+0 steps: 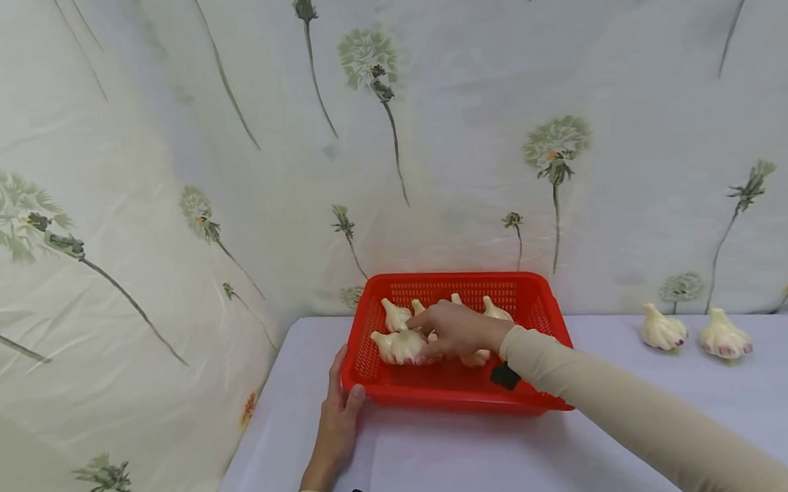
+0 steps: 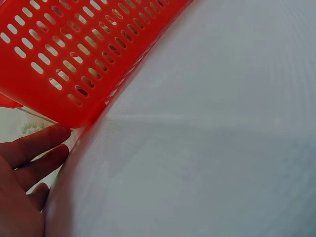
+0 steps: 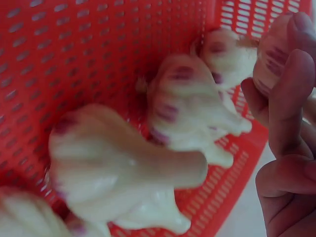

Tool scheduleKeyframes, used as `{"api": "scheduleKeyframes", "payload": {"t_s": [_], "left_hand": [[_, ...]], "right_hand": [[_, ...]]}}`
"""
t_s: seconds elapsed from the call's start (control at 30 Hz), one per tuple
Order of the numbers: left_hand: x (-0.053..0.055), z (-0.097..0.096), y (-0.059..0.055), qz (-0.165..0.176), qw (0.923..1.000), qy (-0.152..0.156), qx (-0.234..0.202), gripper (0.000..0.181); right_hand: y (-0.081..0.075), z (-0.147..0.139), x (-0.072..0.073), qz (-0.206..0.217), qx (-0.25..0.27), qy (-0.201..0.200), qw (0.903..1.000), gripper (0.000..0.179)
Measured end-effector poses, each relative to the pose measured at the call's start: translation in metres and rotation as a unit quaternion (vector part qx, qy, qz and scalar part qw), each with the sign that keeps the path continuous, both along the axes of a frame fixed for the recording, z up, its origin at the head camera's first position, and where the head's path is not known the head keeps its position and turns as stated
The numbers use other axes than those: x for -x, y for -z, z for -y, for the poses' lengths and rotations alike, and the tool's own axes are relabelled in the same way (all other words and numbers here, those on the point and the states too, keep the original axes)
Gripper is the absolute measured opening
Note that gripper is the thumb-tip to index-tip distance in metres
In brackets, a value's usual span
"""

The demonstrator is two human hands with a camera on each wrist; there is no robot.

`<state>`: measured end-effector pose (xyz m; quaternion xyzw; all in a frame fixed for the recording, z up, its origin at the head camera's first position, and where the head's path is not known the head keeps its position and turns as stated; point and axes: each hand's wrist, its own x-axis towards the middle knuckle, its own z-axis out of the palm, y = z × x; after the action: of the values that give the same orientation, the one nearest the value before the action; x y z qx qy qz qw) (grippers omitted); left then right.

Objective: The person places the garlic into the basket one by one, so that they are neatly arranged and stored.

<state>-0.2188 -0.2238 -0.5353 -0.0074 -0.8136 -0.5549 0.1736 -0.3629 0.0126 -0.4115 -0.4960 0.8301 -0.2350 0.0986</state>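
A red plastic basket (image 1: 440,402) with slotted walls holds several white garlic bulbs (image 1: 395,316), some with purple patches. My right hand (image 1: 460,327) reaches into it from the right and holds one garlic bulb (image 3: 272,57) between fingers and thumb, near the basket's left part. More bulbs (image 3: 113,163) lie close by in the right wrist view. At the basket's front left corner is my left hand (image 1: 338,421), its thumb by the rim and its fingers along the outer left side. In the left wrist view, extended fingers (image 2: 39,143) meet the basket's lower corner.
Two more garlic bulbs, one (image 1: 663,328) beside the other (image 1: 725,334), lie on the white-covered table (image 1: 639,404) to the right. Behind and at the left hangs a pale curtain (image 1: 456,162) printed with dandelions, close to the table's edge.
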Motion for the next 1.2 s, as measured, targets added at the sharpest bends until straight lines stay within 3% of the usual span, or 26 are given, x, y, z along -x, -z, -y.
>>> {"api": "scheduleKeyframes", "payload": {"t_s": [0.27, 0.4, 0.9, 1.07, 1.2], "left_hand": [[-0.014, -0.009, -0.032, 0.020, 0.9997, 0.014, 0.005, 0.064], [-0.018, -0.010, -0.040, 0.022, 0.9996, 0.012, 0.009, 0.063], [-0.018, -0.009, -0.035, 0.018, 0.9998, 0.002, 0.009, 0.065], [-0.017, -0.008, -0.034, 0.009, 0.9999, 0.001, 0.010, 0.065], [-0.016, -0.008, -0.036, 0.008, 0.9999, 0.003, 0.012, 0.064]], "right_hand": [[0.014, 0.017, -0.006, -0.003, -0.033, -0.001, 0.9995, 0.058], [0.020, 0.020, -0.006, -0.005, -0.032, -0.010, 0.9994, 0.056], [0.028, 0.035, -0.010, -0.020, -0.070, -0.034, 0.9968, 0.045], [0.033, 0.039, -0.004, -0.050, -0.081, -0.053, 0.9940, 0.044], [0.033, 0.041, 0.000, -0.045, -0.091, -0.051, 0.9935, 0.041]]}}
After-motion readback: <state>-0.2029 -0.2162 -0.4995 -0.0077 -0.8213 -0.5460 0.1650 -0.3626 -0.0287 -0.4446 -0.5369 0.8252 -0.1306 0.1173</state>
